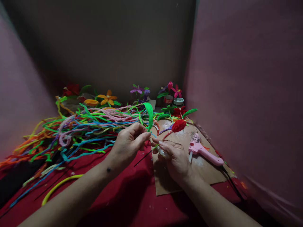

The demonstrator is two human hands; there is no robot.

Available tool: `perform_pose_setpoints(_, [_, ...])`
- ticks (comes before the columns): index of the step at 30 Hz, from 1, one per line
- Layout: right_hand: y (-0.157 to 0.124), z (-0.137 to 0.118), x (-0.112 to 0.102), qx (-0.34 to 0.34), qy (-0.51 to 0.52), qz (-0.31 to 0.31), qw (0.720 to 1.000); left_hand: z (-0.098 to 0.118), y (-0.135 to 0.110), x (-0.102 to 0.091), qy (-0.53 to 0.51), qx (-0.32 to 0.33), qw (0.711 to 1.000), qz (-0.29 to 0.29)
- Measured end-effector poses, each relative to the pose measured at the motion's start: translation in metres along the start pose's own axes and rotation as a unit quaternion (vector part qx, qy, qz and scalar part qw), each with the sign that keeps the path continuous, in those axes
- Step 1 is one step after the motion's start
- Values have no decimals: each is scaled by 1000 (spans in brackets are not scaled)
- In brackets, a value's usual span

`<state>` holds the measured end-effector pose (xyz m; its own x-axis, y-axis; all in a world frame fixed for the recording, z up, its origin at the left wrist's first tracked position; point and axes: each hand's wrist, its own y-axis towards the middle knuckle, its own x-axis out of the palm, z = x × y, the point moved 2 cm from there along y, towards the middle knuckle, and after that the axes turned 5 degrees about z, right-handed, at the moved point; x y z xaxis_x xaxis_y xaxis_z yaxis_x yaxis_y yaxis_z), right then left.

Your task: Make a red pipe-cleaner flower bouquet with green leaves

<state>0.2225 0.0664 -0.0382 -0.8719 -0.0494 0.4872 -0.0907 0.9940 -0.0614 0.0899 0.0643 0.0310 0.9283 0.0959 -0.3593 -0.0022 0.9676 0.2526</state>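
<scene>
My left hand (131, 138) pinches the lower end of a curved green pipe-cleaner leaf (149, 114) between thumb and fingers. Just to its right, my right hand (175, 156) is closed around the stem of a red pipe-cleaner flower (179, 125), whose bud tilts up and to the right. A thin dark stem (142, 158) sticks out to the lower left of the right fingers. Something pale and shiny (162, 152) shows in the right palm; its kind I cannot make out. The two hands are close together, with fingertips almost meeting.
Many coloured pipe cleaners (94, 126) are heaped at left. A pink glue gun (205, 153) with a black cord lies on cardboard (163, 186) at right. Finished flowers (108, 97) and a lidded jar (178, 101) stand at the back. A yellow loop (56, 186) rests on the red cloth (118, 195).
</scene>
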Motion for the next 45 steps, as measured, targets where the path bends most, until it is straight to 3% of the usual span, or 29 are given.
perform_pose_setpoints(6, [-1, 5, 0, -5, -49, -12, 999, -20, -15, 6, 21, -11, 998, -54])
perform_pose_setpoints(10, [-3, 7, 2, -18, -75, -42, 996, -27, -16, 8, -70, -79, 992, -69])
perform_pose_setpoints(13, [-3, 10, 1, -28, -90, -54, 994, -36, -17, 10, -145, -143, 976, -79])
perform_pose_setpoints(17, [-2, 13, 2, -43, -105, -48, 992, -50, -21, 14, -221, -180, 956, -73])
perform_pose_setpoints(23, [-4, 12, 7, -48, -78, -104, 990, -54, -30, 22, -369, -244, 889, -122])
perform_pose_setpoints(25, [-5, 13, 7, -44, -82, -132, 987, -51, -31, 23, -377, -226, 891, -115])
perform_pose_setpoints(27, [-6, 13, 7, -51, -108, -142, 983, -50, -33, 21, -335, -200, 917, -85])
perform_pose_setpoints(31, [-7, 14, 7, -68, -132, -102, 984, -46, -37, 17, -177, -113, 978, -11])
perform_pose_setpoints(34, [-8, 15, 8, -73, -112, -80, 988, -43, -41, 15, -77, -19, 997, 12])
perform_pose_setpoints(38, [-9, 13, 7, -86, -124, -47, 987, -42, -44, 15, 57, 127, 990, 14])
perform_pose_setpoints(41, [-9, 12, 7, -94, -141, -49, 984, -44, -44, 15, 100, 203, 974, 21])
perform_pose_setpoints(45, [-8, 11, 8, -100, -148, -88, 980, -47, -43, 12, 87, 186, 978, 31])
